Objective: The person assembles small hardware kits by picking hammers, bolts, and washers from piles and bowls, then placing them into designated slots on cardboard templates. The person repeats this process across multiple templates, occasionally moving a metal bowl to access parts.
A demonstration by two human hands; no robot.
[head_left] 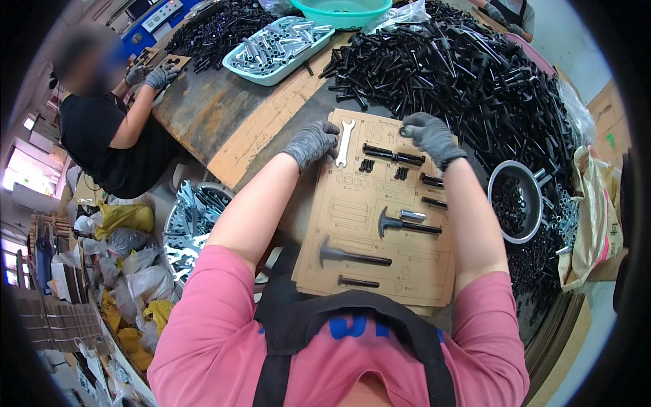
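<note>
A printed cardboard sheet (352, 198) lies in front of me on a stack of similar sheets. My left hand (313, 144), in a grey glove, is closed at the sheet's left edge beside a silver open-end wrench (345, 144). My right hand (434, 138), also gloved, curls over the sheet's upper right part; its fingertips hide whatever they may hold. Between and below the hands lie black bolts (393, 154), small black screws (367, 165), a silver tube (412, 216), two black T-shaped handles (407, 224) and another black bolt (358, 281).
A large heap of black bolts (434, 68) covers the far right table. Beyond my left hand stands a pale tray (271, 78) of silver tubes, near a green basin (342, 17). A metal bowl (494, 203) sits right; wrenches fill a container (186, 230) left. A gloved co-worker (108, 129) works far left.
</note>
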